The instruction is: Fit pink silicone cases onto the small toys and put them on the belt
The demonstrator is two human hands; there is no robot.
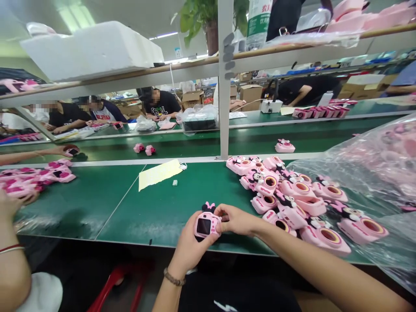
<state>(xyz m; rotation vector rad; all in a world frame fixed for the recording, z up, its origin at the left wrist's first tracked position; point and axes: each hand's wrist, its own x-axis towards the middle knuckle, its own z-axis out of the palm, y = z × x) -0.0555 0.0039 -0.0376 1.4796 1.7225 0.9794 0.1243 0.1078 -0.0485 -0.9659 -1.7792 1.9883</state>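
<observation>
A: Start at the hands. What do they hold?
B: Left hand (190,245) wraps the pink toy camera (215,220) from the left and below, thumb along its lower edge. Beaded bracelet (174,277) on that wrist.
A: Right hand (235,219)?
B: Fingers and thumb pinched on the toy camera's right edge, beside the buttons.
A: Where is the camera, and how does it face?
B: Between both hands, over the near edge of the green workbench (113,216). Dark screen (203,226) toward the wearer; black mouse ears and a pink bow (210,206) on top.
A: Outward from the toy camera?
B: Right of it, a heap of pink camera covers (292,212), many with ringed round openings. Farther right, a clear plastic bag (383,151) with more pink pieces inside.
A: Beyond it?
B: Ahead and left, a small pale block (174,183), then a yellow paper sheet (160,174). Farther ahead and right, one lone pink cover (285,146).
A: Far left of it?
B: Pink-and-magenta pieces (48,173) heaped; past them, a co-worker's hand (65,150) at a dark-faced item, details too small to tell.
</observation>
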